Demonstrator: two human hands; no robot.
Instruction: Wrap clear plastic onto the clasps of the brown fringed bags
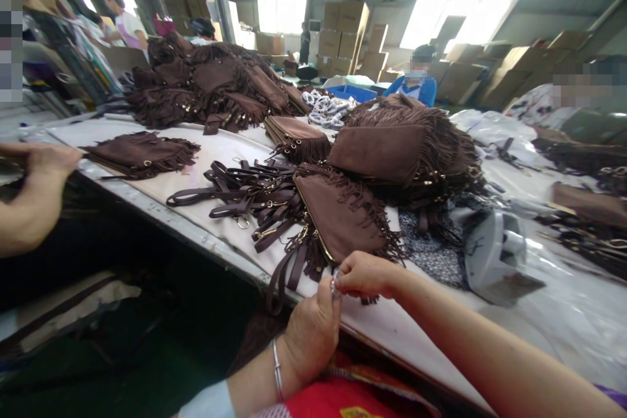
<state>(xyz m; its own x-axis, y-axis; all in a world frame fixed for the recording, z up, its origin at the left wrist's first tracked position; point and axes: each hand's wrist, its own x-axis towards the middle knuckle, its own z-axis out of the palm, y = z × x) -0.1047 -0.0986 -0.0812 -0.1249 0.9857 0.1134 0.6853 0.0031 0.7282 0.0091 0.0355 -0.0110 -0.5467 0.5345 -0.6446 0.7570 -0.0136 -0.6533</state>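
Observation:
At the table's near edge my left hand (312, 325), with a bangle on its wrist, is closed in a pinch. My right hand (365, 274) meets it with fingertips pressed together. Between them shows a bit of something small and shiny, too small to name. Just beyond lies a brown fringed pouch (343, 215) with a gold zipper, its lower corner close to my fingers. Left of the pouch is a pile of dark brown wrist straps (249, 192) with gold clasps; one strap loop hangs over the edge.
A stack of fringed pouches (377, 153) and a larger heap (210, 78) stand farther back. A single pouch (147, 153) lies left, near a co-worker's hand (39, 189). A white tape dispenser (494, 255) and clear plastic (578, 313) are on the right.

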